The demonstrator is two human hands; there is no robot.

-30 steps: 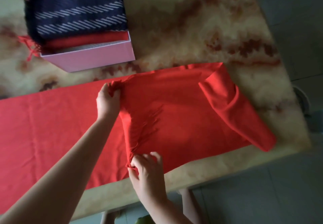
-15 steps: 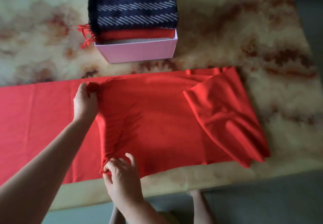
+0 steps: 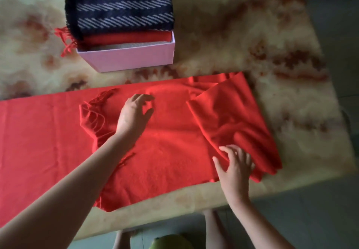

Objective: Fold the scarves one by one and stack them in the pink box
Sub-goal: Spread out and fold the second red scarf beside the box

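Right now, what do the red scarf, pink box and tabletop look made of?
Long red fringed scarf: soft matte woven cloth, possibly wool-like; it creases and ends in tassels.
Pink rectangular box: probably cardboard; matte, thin straight walls.
Cream brown-veined tabletop: polished stone or printed imitation; cloudy veining.

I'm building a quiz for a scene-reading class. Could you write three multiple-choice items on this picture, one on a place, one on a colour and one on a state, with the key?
1. Where is the pink box relative to the spread red scarf?
A) on top of it
B) on the table, beyond its far edge
C) beneath it

2. What colour is the top scarf in the box?
A) dark blue with white stripes
B) green
C) yellow

3. How is the left hand?
A) gripping the fringe
B) open over the red scarf, holding nothing
C) inside the box

Key:
1 B, bare tabletop shows between box and scarf.
2 A, slanted white stripes cross dark cloth.
3 B, its fingers are loose and grip nothing.
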